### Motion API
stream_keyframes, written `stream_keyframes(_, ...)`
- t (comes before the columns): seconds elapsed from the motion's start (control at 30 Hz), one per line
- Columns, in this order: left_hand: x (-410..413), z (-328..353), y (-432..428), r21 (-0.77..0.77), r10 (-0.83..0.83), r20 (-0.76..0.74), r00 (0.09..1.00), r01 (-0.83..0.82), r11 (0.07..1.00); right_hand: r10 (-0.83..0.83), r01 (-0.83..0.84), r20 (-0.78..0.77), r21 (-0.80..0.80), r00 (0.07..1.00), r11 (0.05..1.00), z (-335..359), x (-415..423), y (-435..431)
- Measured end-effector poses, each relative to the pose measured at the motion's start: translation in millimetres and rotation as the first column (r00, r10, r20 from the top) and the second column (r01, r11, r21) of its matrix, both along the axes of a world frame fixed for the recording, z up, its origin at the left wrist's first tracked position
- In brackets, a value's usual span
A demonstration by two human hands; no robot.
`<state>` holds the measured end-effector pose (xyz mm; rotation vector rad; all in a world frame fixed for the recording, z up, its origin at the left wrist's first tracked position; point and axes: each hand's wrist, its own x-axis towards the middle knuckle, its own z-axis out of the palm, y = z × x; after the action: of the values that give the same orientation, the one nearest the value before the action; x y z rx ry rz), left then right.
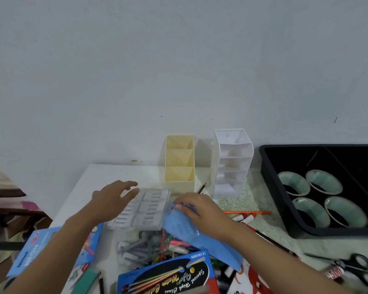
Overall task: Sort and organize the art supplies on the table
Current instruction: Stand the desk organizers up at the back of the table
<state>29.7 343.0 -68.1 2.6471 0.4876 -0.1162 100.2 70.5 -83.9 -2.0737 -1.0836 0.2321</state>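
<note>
White counter (106,175) against a plain wall, cluttered. Mid-counter, the blue pouch (200,240) lies over a heap of markers (140,249), with the right hand (197,205) pinching its far edge. It looks like soft, light, floppy plastic and will likely sag, so grip that edge or support it underneath. The left hand (115,194) hovers with fingers spread, holding nothing, over the clear case (149,206) of white sticks. Behind are the yellow organizer (180,166) and white organizer (232,164); to the right, the black tray (272,181).

Head camera looks forward-down, close over table (119,172).
</note>
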Motion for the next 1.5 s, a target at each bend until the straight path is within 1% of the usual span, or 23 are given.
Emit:
stream_keyframes(0.07,-25,-2,6,-0.074,-0.009,0.006,1.0,0.01,0.997,-0.065,0.065,-0.018,0.02,0.998,0.998,4,-1,-7)
stream_keyframes(0.13,-44,-5,6,-0.159,-0.02,0.071,0.997,0.031,0.987,-0.13,0.139,-0.081,0.116,0.988,0.983,11,-3,-17)
stream_keyframes(0.2,-57,-6,-2,-0.203,-0.01,0.186,0.982,0.048,0.978,-0.195,0.233,-0.17,0.243,0.966,0.942,19,-6,-27)
stream_keyframes(0.27,-66,-2,-17,-0.262,0.012,0.309,0.951,0.073,0.962,-0.264,0.324,-0.216,0.327,0.94,0.888,27,-6,-36)
stream_keyframes(0.37,-71,6,-46,-0.289,-0.063,0.355,0.933,0.174,0.941,-0.309,0.369,-0.212,0.377,0.927,0.85,32,-5,-51)
stream_keyframes(0.43,-71,12,-61,-0.262,-0.138,0.372,0.918,0.246,0.933,-0.325,0.357,-0.149,0.387,0.934,0.85,34,-8,-62)
stream_keyframes(0.5,-72,17,-72,-0.244,-0.183,0.372,0.91,0.286,0.927,-0.351,0.336,-0.028,0.368,0.936,0.867,38,-13,-78)
stream_keyframes(0.63,-81,20,-90,-0.236,-0.337,0.26,0.905,0.398,0.886,-0.401,0.329,0.248,0.287,0.882,0.9,39,-24,-118)
stream_keyframes(0.73,-92,17,-103,-0.195,-0.415,0.204,0.887,0.452,0.87,-0.398,0.351,0.347,0.191,0.849,0.917,26,-33,-146)
stream_keyframes(0.8,-97,16,-112,-0.144,-0.443,0.152,0.884,0.463,0.874,-0.405,0.384,0.341,0.129,0.848,0.914,17,-43,-159)
stream_keyframes(0.9,-106,14,-124,-0.042,-0.47,0.023,0.882,0.471,0.881,-0.412,0.412,0.274,0.062,0.869,0.909,9,-55,-171)
stream_keyframes(0.97,-114,11,-130,-0.026,-0.473,-0.018,0.881,0.473,0.881,-0.422,0.432,0.225,0.003,0.878,0.902,6,-62,-174)
stream_keyframes(1.03,-122,7,-133,-0.015,-0.481,0.013,0.877,0.481,0.877,-0.437,0.458,0.206,-0.067,0.876,0.886,4,-66,-174)
stream_keyframes(1.1,-127,4,-136,-0.016,-0.469,0.05,0.882,0.471,0.882,-0.457,0.488,0.217,-0.117,0.862,0.865,3,-70,-172)
stream_keyframes(1.2,-132,0,-141,-0.008,-0.451,0.111,0.885,0.455,0.891,-0.474,0.521,0.294,-0.107,0.83,0.847,4,-76,-166)
stream_keyframes(1.3,-130,0,-149,0.021,-0.436,0.21,0.875,0.442,0.897,-0.458,0.506,0.336,-0.066,0.823,0.86,6,-82,-153)
stream_keyframes(1.4,-127,1,-147,0.03,-0.426,0.255,0.868,0.433,0.901,-0.397,0.415,0.296,0.002,0.869,0.91,9,-94,-133)
stream_keyframes(1.47,-125,1,-136,0.008,-0.374,0.284,0.883,0.388,0.922,-0.277,0.291,0.297,-0.005,0.914,0.957,14,-109,-116)
stream_keyframes(1.5,-126,-1,-127,-0.02,-0.332,0.308,0.892,0.355,0.935,-0.193,0.213,0.304,-0.033,0.933,0.976,15,-118,-107)
